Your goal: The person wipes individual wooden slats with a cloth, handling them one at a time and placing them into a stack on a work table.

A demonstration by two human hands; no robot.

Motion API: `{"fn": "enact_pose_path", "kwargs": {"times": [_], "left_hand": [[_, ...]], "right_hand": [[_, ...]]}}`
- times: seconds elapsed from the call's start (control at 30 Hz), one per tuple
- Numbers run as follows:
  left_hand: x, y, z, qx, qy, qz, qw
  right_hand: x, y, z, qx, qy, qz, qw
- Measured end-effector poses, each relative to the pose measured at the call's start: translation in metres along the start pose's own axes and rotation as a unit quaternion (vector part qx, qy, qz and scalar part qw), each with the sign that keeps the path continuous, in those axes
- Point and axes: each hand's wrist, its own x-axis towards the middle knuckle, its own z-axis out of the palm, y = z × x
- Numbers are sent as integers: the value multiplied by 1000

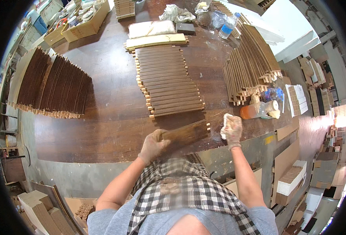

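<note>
You stand at the near edge of a dark brown wooden table (110, 92), a dark wooden panel (186, 134) in your left hand (153, 145) and a white cloth (225, 120) in your right hand (233, 131). Your left fingers are closed on the panel's left end; its right end, with light pegs showing, points toward the cloth. The panel is at the near side of the table, in front of your black-and-white checked garment (188, 192). Your right hand, gripping the cloth, is just to the right of the panel and apart from it.

Beyond the panel, a row of similar brown pieces (169, 80) runs toward the far side, light pegs showing along both sides. A pale panel (157, 40) lies at the row's far end. To the left stands a dense stack of dark panels (69, 86); to the right, another stack of brown panels (245, 62). Near that right-hand stack is a bottle of orange liquid (248, 112), just beyond your right hand. A clear bottle with a blue label (228, 27) is at the far right, and an open cardboard box (88, 31) with mixed contents is at the far left.
</note>
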Motion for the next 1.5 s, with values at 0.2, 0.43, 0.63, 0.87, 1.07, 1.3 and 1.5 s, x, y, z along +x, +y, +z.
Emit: {"fn": "enact_pose_path", "kwargs": {"times": [0.2,0.43,0.63,0.87,1.07,1.3,1.5], "left_hand": [[-25,8,-2,403,29,368,837],[-25,-15,24,415,101,295,855],[-19,-26,27,355,97,319,873],[-19,-26,22,343,78,312,883],[-22,-30,18,351,57,326,876],[-26,-15,15,372,66,317,870],[-29,-27,9,333,100,292,891]], "right_hand": [[-23,-28,-28,239,60,224,943],[-17,-159,-10,94,-17,-100,990],[-41,-154,60,-79,-144,-219,962],[9,-43,4,-19,48,-47,998],[-50,-171,61,12,-111,-244,963],[-16,-31,-1,-74,-14,-63,995],[-33,-131,13,24,-88,-188,978]]}}
